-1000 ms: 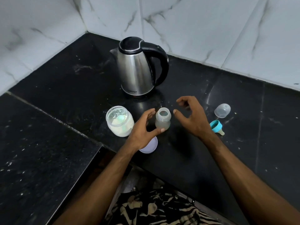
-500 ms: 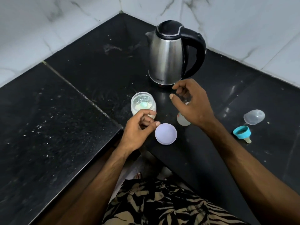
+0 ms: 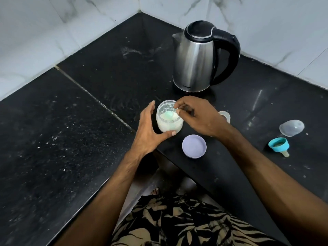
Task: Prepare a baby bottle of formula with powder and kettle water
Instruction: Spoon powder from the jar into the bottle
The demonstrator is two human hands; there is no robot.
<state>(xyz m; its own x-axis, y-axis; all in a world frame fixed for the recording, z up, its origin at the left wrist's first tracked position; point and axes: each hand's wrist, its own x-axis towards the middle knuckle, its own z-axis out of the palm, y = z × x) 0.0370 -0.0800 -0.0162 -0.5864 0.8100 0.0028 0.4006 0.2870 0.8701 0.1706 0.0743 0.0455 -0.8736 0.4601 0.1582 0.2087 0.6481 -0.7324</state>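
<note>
With the jar (image 3: 169, 119) cupped by the left hand (image 3: 148, 132) and the scoop (image 3: 168, 114) handle pinched by the right hand (image 3: 200, 116) inside it, powder may be spilled if the loaded scoop is tilted before the bottle (image 3: 224, 116) behind that hand is reached.

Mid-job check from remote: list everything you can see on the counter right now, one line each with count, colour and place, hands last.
kettle: 1, steel with black lid and handle, back of the counter near the corner
powder jar: 1, clear with white powder, lid off, centre, in front of the kettle
scoop: 1, pale green, inside the jar
jar lid: 1, lilac, lying right of and nearer than the jar
baby bottle: 1, clear, mostly hidden behind the right hand
bottle cap: 1, clear dome, far right
teat ring: 1, teal with pale teat, in front of the cap
counter: 1, black stone
left hand: grips the jar's side
right hand: pinches the scoop handle
</note>
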